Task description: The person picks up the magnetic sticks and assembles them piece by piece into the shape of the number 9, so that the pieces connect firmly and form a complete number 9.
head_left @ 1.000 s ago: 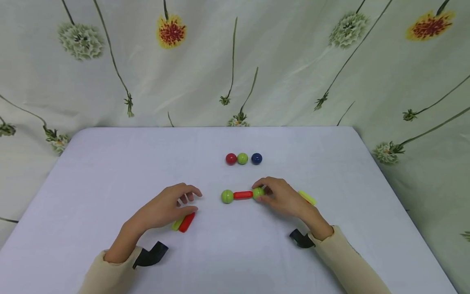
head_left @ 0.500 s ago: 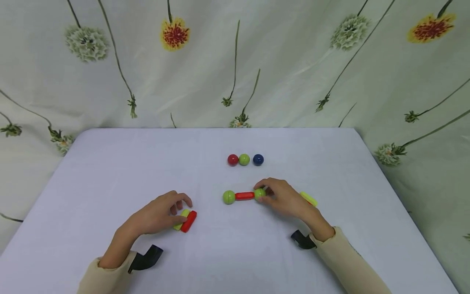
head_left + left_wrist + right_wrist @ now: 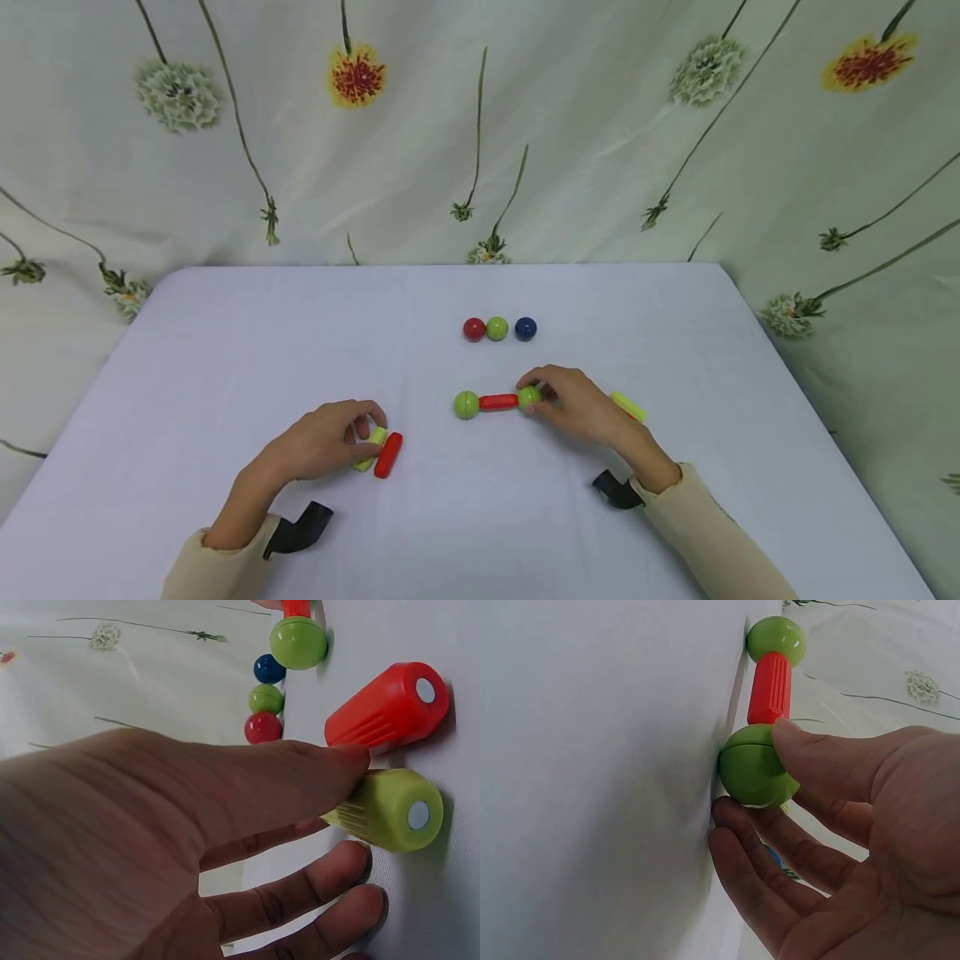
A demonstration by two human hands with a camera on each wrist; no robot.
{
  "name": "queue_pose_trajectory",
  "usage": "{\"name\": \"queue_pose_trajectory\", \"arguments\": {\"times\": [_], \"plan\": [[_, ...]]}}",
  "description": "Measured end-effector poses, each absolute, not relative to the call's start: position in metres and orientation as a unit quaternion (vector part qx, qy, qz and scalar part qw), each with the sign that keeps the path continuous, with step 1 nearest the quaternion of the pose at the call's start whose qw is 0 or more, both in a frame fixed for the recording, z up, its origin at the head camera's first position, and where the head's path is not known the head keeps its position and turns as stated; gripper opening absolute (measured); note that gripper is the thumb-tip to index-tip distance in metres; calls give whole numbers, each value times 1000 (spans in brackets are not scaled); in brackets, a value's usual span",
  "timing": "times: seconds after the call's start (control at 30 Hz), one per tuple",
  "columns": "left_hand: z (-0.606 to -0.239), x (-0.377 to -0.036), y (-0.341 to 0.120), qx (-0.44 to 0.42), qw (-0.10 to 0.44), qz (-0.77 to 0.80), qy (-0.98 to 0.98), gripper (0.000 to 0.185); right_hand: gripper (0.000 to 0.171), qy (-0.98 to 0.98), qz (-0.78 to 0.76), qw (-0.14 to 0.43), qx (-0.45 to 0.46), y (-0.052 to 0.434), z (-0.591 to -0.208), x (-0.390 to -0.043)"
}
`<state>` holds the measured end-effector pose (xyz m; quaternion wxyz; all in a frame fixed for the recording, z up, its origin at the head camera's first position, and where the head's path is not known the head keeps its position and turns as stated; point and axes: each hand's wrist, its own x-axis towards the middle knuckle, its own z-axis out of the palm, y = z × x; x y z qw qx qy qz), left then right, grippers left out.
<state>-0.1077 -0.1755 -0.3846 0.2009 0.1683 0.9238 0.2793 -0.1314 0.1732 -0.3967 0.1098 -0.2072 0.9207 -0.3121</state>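
In the left wrist view, my left hand [image 3: 112, 825] pinches a yellow-green magnetic rod [image 3: 401, 810] between thumb and forefinger, its pale round end showing. Beside that rod lies a loose red magnetic rod [image 3: 388, 456], apart from it and untouched. My right hand [image 3: 573, 404] holds a green ball [image 3: 750, 769] with thumb and fingers. That ball is joined to another red rod [image 3: 498, 402], whose far end meets a second green ball [image 3: 467, 405]. The joined piece lies along the table at the middle.
Behind the joined piece sit a red ball [image 3: 474, 330], a green ball [image 3: 497, 328] and a blue ball [image 3: 526, 329] in a row. Another yellow-green rod [image 3: 628, 407] lies right of my right hand, a bit of red next to it. A flowered cloth [image 3: 420, 150] hangs beyond the white table [image 3: 262, 333].
My left hand has moved back and left to the yellow-green rod and taken hold of it. A gap now shows between it and the red rod. The right hand stays on its ball.
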Motion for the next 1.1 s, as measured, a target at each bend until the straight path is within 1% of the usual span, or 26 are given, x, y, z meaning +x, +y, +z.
{"name": "queue_pose_trajectory", "arguments": {"times": [0.13, 0.7, 1.1], "plan": [[-386, -108, -175, 162, 197, 275, 927, 23, 28, 919, -316, 109, -208, 173, -399, -131], [-387, -110, -170, 142, 130, 283, 940, 23, 29, 920, -312, 108, -213, 174, -397, -131], [-384, -109, -169, 158, 95, 312, 932, 25, 29, 918, -312, 106, -221, 175, -400, -132]]}}
